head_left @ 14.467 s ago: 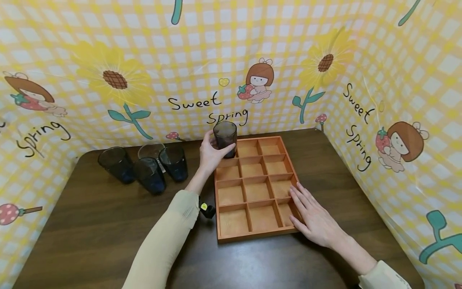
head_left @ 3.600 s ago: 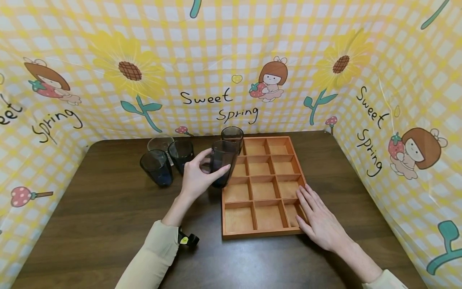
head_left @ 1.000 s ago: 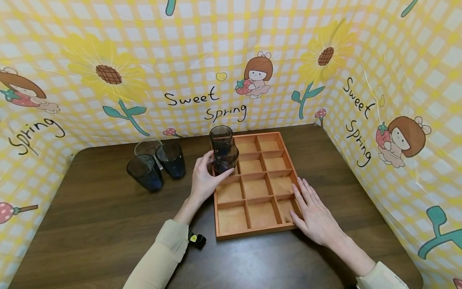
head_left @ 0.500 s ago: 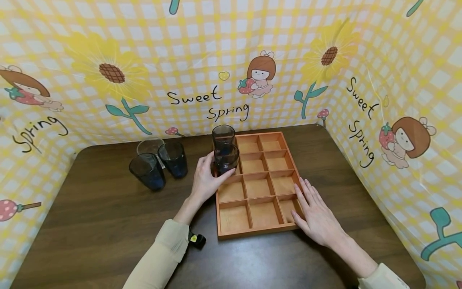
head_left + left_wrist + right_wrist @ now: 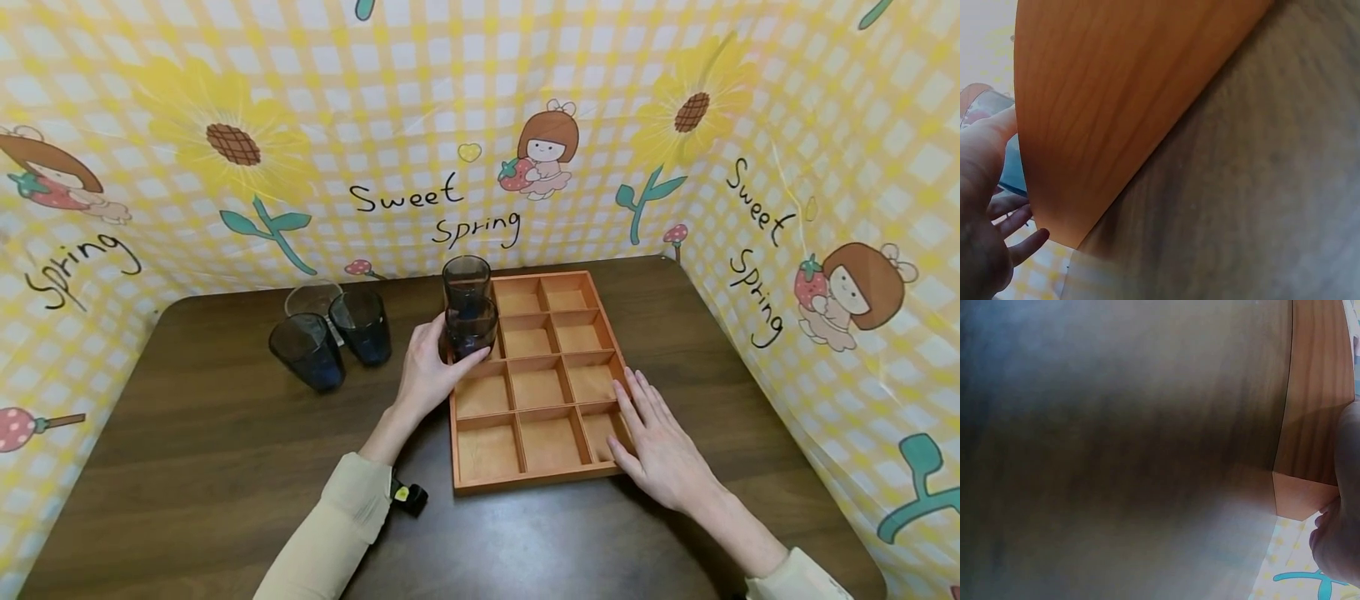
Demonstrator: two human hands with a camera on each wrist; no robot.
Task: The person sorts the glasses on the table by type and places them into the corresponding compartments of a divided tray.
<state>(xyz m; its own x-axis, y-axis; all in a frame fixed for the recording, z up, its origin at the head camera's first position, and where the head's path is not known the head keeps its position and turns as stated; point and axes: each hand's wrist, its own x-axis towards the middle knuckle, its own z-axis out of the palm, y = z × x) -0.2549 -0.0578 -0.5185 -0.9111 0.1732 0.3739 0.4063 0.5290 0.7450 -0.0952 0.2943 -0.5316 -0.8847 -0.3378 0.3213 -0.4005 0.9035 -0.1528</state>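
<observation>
My left hand (image 5: 431, 367) grips a dark tinted drinking glass (image 5: 471, 329), thumb on the near side and fingers round its left. This glass stands upright in the left compartment of the second row from the back in a wooden divided tray (image 5: 536, 484). Behind it, in the back left compartment, is another dark glass (image 5: 466, 279), partly covered by the held one. My right hand (image 5: 663, 454) rests with straight fingers on the tray's right edge near the front corner. In the left wrist view the tray's side wall (image 5: 1116, 94) hides most of the held glass (image 5: 1015, 165).
Left of the tray, two dark glasses (image 5: 307, 354) and a clear glass (image 5: 311, 296) stand close together on the dark wooden table (image 5: 187, 467). A yellow checked cloth (image 5: 405, 100) hangs round the table's back and sides.
Since the oldest frame, my left hand let go of the first glass in the back left compartment, took another from the group, and lowered it into the compartment in front. The right hand stayed.
</observation>
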